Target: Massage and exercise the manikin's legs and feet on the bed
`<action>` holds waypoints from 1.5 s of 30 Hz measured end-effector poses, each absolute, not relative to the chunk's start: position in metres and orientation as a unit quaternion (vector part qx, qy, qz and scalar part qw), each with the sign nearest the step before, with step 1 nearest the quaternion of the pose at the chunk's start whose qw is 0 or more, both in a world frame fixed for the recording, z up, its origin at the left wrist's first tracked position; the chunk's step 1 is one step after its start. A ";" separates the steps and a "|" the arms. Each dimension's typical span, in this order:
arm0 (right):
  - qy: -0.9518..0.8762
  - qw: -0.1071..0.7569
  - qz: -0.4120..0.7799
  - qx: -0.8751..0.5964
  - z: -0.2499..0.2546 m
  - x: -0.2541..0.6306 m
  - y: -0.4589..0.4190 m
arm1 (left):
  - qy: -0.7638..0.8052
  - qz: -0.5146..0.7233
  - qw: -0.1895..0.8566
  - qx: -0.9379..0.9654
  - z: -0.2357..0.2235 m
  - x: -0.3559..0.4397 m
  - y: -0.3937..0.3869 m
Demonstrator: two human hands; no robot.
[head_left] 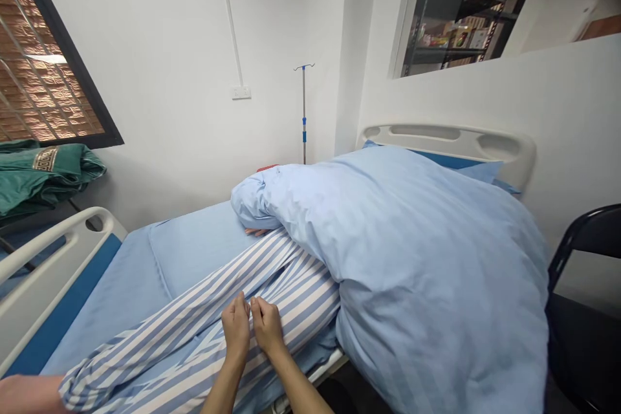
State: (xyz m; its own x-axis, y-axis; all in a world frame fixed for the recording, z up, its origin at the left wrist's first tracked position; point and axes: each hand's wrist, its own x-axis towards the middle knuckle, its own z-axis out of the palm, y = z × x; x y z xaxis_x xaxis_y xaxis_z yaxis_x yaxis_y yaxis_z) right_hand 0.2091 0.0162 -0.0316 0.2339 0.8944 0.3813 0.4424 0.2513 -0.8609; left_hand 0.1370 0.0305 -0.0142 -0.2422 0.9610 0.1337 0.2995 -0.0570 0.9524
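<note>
My left hand (pixel 236 326) and my right hand (pixel 266 325) sit side by side, fingertips bunched on a fold of blue-and-white striped patient trousers (pixel 204 330). The trousers cover the legs of a person lying on the bed. That person's bare foot (pixel 29 394) shows at the lower left, past the trouser cuff. A light blue duvet (pixel 412 272) hides the person's upper body and head. Another person's hand (pixel 255 231), the patient's by its position, pokes out from under the duvet's edge.
A white bed side rail (pixel 53 259) runs along the left, and a white headboard (pixel 449 149) stands at the far end. A black chair (pixel 582 284) stands at the right. An IV pole (pixel 304 110) rises behind the bed, and folded green cloth (pixel 43 174) lies at the left.
</note>
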 end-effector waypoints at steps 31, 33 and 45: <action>-0.636 0.433 0.132 -0.626 -0.026 0.236 0.023 | 0.638 0.375 0.204 0.641 -0.039 0.147 0.011; -0.632 0.431 0.130 -0.630 -0.032 0.233 0.022 | 0.641 0.371 0.208 0.639 -0.038 0.148 0.011; -0.513 0.592 0.241 -0.573 -0.030 0.239 0.030 | 0.620 0.427 0.303 0.585 0.002 0.173 0.034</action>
State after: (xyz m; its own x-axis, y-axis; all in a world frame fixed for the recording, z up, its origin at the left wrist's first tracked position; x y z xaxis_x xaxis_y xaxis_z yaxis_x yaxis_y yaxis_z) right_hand 0.2394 0.0300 -0.0304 0.3580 0.8732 0.3307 0.3019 0.2269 -0.9259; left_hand 0.1727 0.0341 0.0020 -0.1319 0.9836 0.1230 0.4662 -0.0480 0.8834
